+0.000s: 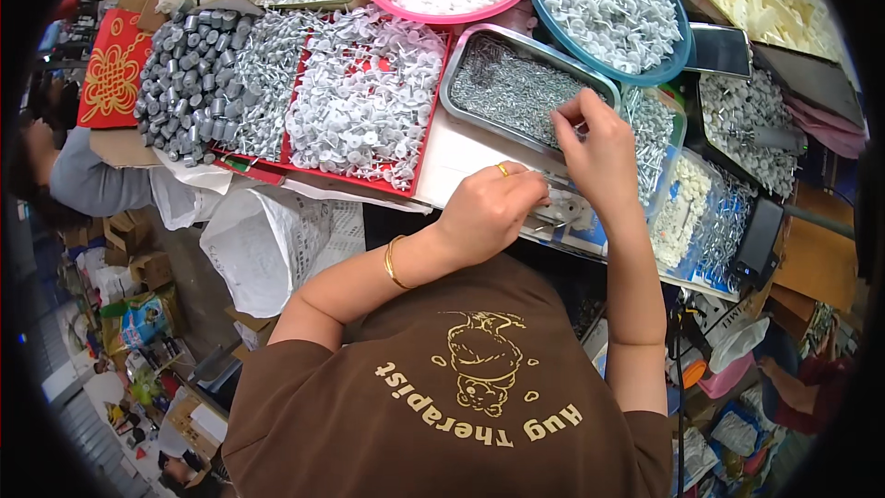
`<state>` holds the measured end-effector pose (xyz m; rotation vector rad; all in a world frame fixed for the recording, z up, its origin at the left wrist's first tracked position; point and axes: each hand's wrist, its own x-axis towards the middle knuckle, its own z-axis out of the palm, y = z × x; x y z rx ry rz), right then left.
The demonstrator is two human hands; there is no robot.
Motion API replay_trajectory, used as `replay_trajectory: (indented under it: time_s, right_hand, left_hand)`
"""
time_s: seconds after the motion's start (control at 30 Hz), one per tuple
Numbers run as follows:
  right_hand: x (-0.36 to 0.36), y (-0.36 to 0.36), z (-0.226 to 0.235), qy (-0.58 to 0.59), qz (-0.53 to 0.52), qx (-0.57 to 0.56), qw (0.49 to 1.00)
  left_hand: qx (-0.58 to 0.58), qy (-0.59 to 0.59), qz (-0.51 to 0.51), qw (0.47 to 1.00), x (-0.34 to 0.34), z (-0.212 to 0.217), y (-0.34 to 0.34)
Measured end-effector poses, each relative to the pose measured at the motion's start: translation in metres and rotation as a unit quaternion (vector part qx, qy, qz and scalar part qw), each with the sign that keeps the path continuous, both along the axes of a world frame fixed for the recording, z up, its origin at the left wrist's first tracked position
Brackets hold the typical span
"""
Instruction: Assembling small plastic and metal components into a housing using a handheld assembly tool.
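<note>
My left hand (491, 209), with a ring and a gold bangle, is closed with its fingertips curled at the table's near edge. Whatever it grips is hidden behind the fingers. Right by those fingertips is a small whitish and metal piece (560, 212); whether the hand touches it, I cannot tell. Over the near right rim of a metal tray (449, 100), my right hand (597, 140) has thumb and forefinger pinched together. Anything between them is too small to make out. Loose small metal screws or pins (521, 83) fill the tray.
Left of the tray, a red box (429, 152) holds white-headed metal pieces, beside grey cylinders (189, 65). A pink basin (387, 5) and a blue basin (678, 46) stand behind. A phone (719, 51) and more part trays are at right. A white sack (253, 244) hangs at the near left.
</note>
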<state>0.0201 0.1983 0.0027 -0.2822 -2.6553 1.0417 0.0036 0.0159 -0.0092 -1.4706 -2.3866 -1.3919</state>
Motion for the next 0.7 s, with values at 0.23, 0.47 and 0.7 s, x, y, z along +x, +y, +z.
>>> replay_trajectory:
  time_s: [0.23, 0.47, 0.7]
  right_hand:
    - [-0.002, -0.002, 0.004, 0.045, 0.010, -0.066, 0.997]
    - [0.007, 0.003, 0.007, 0.039, 0.003, -0.070, 0.997]
    - [0.029, 0.019, 0.006, 0.014, -0.046, -0.125, 0.991]
  left_hand:
    - [-0.049, 0.022, -0.047, 0.997, -0.002, 0.003, 0.006]
    - [0.037, 0.015, -0.027, 0.999, -0.012, -0.006, 0.005]
    - [-0.304, 0.345, 0.408, 0.789, -0.262, 0.031, -0.102]
